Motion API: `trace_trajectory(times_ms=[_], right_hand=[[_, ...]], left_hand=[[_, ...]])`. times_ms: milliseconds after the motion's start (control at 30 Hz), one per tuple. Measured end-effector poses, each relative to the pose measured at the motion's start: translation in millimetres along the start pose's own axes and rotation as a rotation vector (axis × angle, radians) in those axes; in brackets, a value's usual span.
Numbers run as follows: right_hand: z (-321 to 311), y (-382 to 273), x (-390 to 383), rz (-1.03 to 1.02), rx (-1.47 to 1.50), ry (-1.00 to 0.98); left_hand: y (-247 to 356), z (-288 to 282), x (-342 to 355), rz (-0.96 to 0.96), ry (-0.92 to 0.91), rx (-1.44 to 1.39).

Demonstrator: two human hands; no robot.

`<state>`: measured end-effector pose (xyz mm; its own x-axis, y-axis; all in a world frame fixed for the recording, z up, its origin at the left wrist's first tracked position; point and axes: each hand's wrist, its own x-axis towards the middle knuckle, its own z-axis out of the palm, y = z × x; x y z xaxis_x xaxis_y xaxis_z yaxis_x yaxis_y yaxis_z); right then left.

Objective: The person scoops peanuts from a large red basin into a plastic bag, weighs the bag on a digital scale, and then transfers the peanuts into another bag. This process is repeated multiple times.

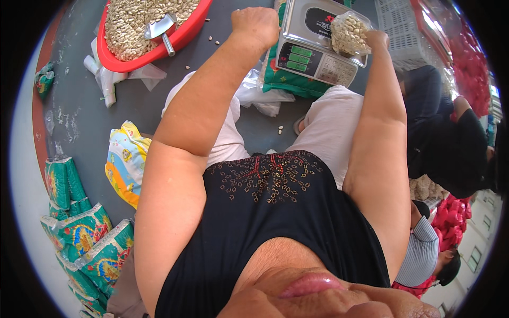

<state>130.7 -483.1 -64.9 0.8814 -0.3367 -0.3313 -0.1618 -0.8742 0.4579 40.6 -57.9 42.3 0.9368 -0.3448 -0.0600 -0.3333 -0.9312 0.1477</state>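
My right hand point(377, 40) is closed on the edge of a clear plastic bag point(350, 34) filled with large white beans. The bag is over the right side of the metal pan of a digital scale point(303, 15), overlapping the pan's edge; I cannot tell if it rests there. Left of the scale, my left hand point(255, 24) is curled into a fist, its fingers facing away, so anything inside is hidden. A red basin point(127, 65) heaped with white beans point(127, 32) stands at the far left, with a metal scoop point(160, 29) lying on the beans.
Under the scale lies a green printed sack point(289, 84). Clear plastic bags point(265, 100) lie between my knees, more beside the basin. Green packages point(87, 233) are piled at left, near a yellow-and-blue bag point(127, 161). A white crate point(400, 32) and other people point(450, 143) are at right.
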Motion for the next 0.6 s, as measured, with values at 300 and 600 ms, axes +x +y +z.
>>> trace_trajectory(times_ms=[300,600], right_hand=[[-21,-14,-67,0.046,1.613,-0.033],[-81,-148,21,-0.477,1.235,-0.291]], left_hand=[[-2,2,6,0.017,-0.066,-0.047],[7,5,10,-0.008,-0.214,-0.038]])
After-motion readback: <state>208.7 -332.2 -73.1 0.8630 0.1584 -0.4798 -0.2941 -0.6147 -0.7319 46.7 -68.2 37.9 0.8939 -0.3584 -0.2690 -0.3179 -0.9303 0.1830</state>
